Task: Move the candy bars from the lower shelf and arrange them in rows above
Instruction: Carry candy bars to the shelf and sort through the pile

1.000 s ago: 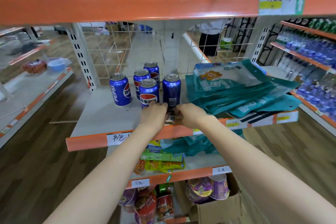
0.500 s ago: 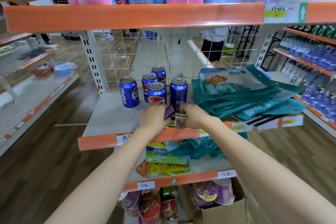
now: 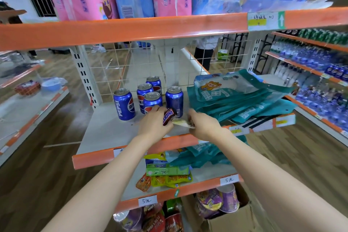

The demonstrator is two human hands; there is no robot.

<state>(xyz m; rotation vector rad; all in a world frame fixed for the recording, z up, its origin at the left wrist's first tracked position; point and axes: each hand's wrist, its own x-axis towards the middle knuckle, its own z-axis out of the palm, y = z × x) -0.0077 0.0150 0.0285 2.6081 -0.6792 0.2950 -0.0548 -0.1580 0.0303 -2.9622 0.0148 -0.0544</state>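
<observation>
Both hands are over the front of the middle shelf [image 3: 105, 130], just in front of the Pepsi cans. My left hand [image 3: 153, 123] grips a brown Snickers bar [image 3: 168, 116], tilted up off the shelf. My right hand [image 3: 202, 125] pinches other candy bars [image 3: 185, 123]; a pale wrapper shows between the two hands and the rest is hidden by the fingers. One shelf down, the lower shelf [image 3: 207, 173] holds green, yellow and orange snack packets [image 3: 167, 174].
Several blue Pepsi cans [image 3: 124, 104] stand behind my hands. A heap of teal pouches [image 3: 235, 98] fills the right of the shelf. Pink and blue packs sit on the top shelf [image 3: 131, 30]. Noodle cups [image 3: 216, 199] and a cardboard box are below.
My left hand has lifted the Snickers bar up and apart from the bars in my right hand. The hands have spread slightly. The view has tilted upward.
</observation>
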